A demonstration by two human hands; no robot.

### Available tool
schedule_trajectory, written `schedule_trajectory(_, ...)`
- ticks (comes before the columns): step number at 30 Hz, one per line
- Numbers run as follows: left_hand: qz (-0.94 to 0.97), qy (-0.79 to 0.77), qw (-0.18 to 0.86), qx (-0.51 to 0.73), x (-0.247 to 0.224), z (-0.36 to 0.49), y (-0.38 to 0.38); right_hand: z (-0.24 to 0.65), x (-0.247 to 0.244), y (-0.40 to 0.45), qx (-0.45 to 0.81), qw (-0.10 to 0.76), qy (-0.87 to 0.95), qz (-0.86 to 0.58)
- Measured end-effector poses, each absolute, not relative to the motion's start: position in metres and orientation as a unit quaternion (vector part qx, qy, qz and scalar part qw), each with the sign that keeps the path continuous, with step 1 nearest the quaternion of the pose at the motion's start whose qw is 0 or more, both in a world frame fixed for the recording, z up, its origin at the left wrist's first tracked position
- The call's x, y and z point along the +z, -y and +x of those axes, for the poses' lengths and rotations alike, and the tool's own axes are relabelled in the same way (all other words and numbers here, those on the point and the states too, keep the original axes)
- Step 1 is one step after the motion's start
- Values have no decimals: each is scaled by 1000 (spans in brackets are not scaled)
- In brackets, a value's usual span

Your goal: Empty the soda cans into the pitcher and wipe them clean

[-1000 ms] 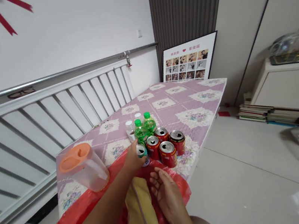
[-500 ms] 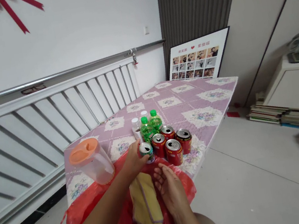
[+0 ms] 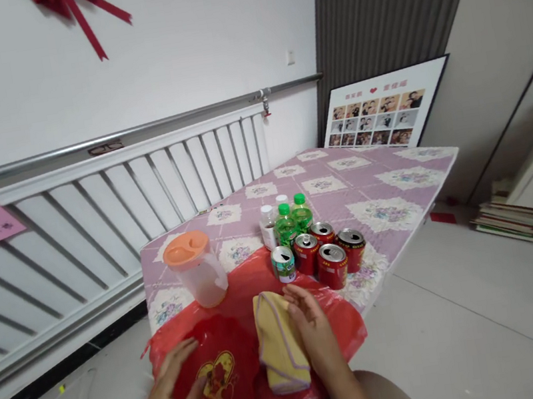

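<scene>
My left hand hovers at the left side of a red plate or tray with a gold heart design, its fingers apart and nothing in it. A folded yellow cloth with purple edging lies at the right of the heart. My right hand is against the cloth's right edge, fingers stretched out. Beyond the cloth stands a green can, with several red cans to its right. Bottles with green caps and a white-capped bottle stand behind them.
A clear pitcher with an orange lid stands at the left on a red plastic sheet. The purple floral tablecloth covers the table. A white radiator runs along the wall, and a framed photo board leans at the back.
My left hand has let go of the green can and drawn back to the lower left, uncovering the heart design. My right hand has come against the cloth. The view has turned left.
</scene>
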State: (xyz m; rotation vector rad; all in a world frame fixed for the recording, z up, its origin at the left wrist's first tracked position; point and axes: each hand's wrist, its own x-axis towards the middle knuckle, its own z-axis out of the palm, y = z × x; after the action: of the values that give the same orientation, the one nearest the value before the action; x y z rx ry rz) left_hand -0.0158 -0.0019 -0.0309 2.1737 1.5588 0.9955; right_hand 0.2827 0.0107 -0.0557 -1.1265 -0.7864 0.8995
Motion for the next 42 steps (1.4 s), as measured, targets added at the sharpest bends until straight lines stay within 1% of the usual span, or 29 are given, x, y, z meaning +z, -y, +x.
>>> schedule_trajectory(2,739,-554,138,358,-48,-42,16,275,-60,-7,310,607,480,-552)
schedule_trajectory(5,728,-562,140,368,-66,-66,28,262,-66,-2,199,462,613,-609)
schedule_trajectory(8,718,-566,147,378,-77,-75,31,251,-72,2,153,330,644,-673)
schedule_trajectory(11,711,-567,158,384,-89,-75,32,245,-76,4,115,271,651,-700)
schedule_trajectory(15,708,-569,176,379,-110,-66,36,244,-79,5,85,259,667,-693)
schedule_trajectory(19,701,-567,187,389,-121,-51,44,246,-83,3,87,286,670,-680)
schedule_trajectory(24,683,-574,199,405,-112,-40,52,247,-81,1,86,290,676,-672)
schedule_trajectory(31,704,-578,248,332,-92,-37,62,248,-75,1,90,288,675,-673)
schedule_trajectory(36,712,-592,225,304,-94,-36,63,247,-73,2,92,285,677,-672)
schedule_trajectory(42,739,-577,176,301,-114,-42,59,248,-72,2,97,282,678,-671)
